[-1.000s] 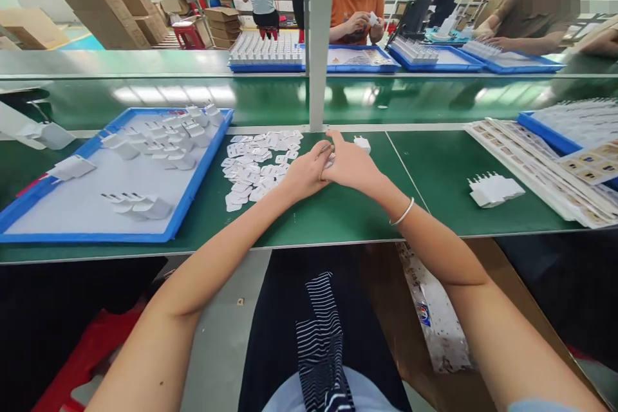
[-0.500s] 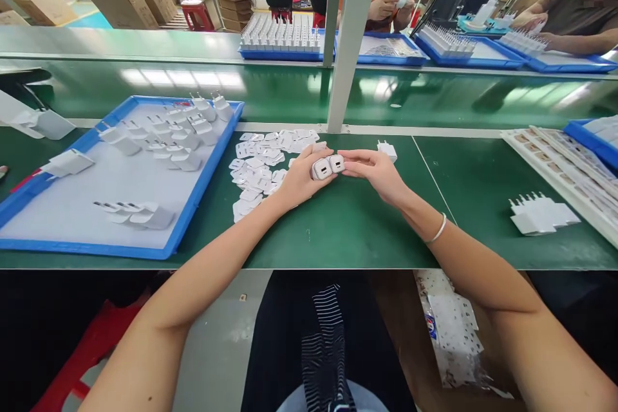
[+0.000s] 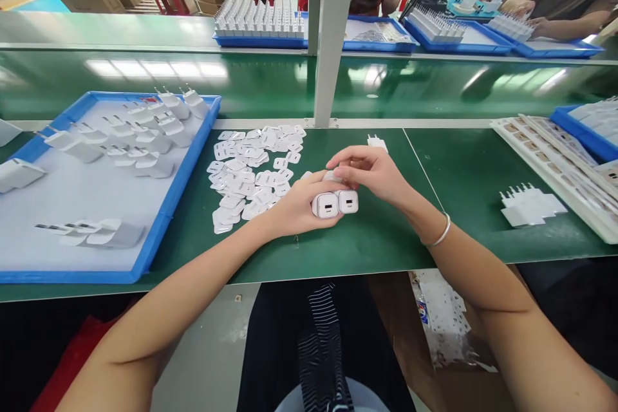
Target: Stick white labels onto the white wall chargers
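My left hand (image 3: 302,203) is closed around two white USB wall chargers (image 3: 327,206), held side by side with their port ends facing me. Just above them my right hand (image 3: 374,170) bends its thumb and fingers together at a small white part (image 3: 333,176), mostly hidden; whether it belongs to a charger I cannot tell. A pile of flat white caps (image 3: 241,187) lies left of my hands on the green table. Behind the right hand stands another white charger (image 3: 377,142), pins up, partly covered.
At the left, a blue-rimmed tray (image 3: 176,196) holds several pin chargers (image 3: 138,135). A grouped set of chargers (image 3: 531,205) lies at the right, near a long white tray (image 3: 555,174). A grey post (image 3: 328,58) rises behind my hands. Co-workers sit across the bench.
The two chargers in my left hand have come lower and closer to me. My right hand has moved from their right side to above them. The camera view has shifted slightly.
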Tool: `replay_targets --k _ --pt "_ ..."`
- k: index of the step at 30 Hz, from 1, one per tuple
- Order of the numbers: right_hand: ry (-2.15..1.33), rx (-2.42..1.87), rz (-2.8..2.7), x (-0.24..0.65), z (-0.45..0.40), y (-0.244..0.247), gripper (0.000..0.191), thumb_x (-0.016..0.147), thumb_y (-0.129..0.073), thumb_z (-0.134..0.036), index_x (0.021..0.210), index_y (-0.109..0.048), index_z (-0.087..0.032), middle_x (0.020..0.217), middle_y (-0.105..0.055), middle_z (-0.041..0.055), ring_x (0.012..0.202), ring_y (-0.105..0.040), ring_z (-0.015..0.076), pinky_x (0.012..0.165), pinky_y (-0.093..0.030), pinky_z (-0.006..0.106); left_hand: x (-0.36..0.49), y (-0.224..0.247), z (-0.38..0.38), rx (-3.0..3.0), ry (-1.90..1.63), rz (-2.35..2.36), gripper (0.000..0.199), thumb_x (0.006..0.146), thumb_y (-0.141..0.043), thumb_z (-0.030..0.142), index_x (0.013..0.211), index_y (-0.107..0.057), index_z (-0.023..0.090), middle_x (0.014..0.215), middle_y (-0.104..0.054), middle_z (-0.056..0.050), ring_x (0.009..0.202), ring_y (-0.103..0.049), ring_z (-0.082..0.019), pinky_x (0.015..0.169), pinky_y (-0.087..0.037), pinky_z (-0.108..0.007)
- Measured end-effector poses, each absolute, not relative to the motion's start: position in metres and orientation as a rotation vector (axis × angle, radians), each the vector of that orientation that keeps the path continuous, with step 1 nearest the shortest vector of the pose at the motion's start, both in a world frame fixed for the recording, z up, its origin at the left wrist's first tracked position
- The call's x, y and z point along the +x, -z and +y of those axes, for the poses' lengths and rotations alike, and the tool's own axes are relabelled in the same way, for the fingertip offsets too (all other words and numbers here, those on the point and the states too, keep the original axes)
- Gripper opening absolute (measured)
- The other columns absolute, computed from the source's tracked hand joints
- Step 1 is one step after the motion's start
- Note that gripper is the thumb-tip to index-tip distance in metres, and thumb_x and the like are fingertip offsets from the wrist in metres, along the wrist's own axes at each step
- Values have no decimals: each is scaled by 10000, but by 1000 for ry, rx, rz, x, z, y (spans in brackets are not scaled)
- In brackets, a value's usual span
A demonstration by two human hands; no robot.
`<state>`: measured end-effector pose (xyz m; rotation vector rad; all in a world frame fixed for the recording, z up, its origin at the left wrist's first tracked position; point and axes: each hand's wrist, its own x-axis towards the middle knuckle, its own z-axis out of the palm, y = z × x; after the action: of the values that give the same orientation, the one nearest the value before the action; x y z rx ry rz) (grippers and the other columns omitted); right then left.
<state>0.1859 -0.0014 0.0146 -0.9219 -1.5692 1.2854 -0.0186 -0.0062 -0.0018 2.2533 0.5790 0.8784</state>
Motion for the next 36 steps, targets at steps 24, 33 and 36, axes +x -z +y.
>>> replay_targets --k 24,33,36 --pt "-822 -985 -1902 195 -3 -16 268 904 -645 -189 1168 -599 -197 914 -705 23 739 -665 139 657 -546 256 -27 -7 -1 2233 -1093 714 393 786 -808 232 1161 -696 211 1120 -690 -75 1075 -653 -199 892 -539 -317" --pt "522 -856 -2258 190 1 -3 320 954 -415 -50 1138 -654 -157 961 -665 95 812 -575 184 610 -450 285 -28 -5 1 2344 -991 757 395 804 -779 223 1184 -676 195 1177 -674 -87 1060 -676 -199 919 -562 -330" --pt "625 -823 -2226 187 2 -1 295 945 -413 -23 955 -671 -165 870 -669 65 741 -549 167 596 -433 286 -27 -4 1 2350 -975 768 357 811 -766 215 1157 -679 195 1190 -677 -84 1069 -676 -199 935 -565 -337"
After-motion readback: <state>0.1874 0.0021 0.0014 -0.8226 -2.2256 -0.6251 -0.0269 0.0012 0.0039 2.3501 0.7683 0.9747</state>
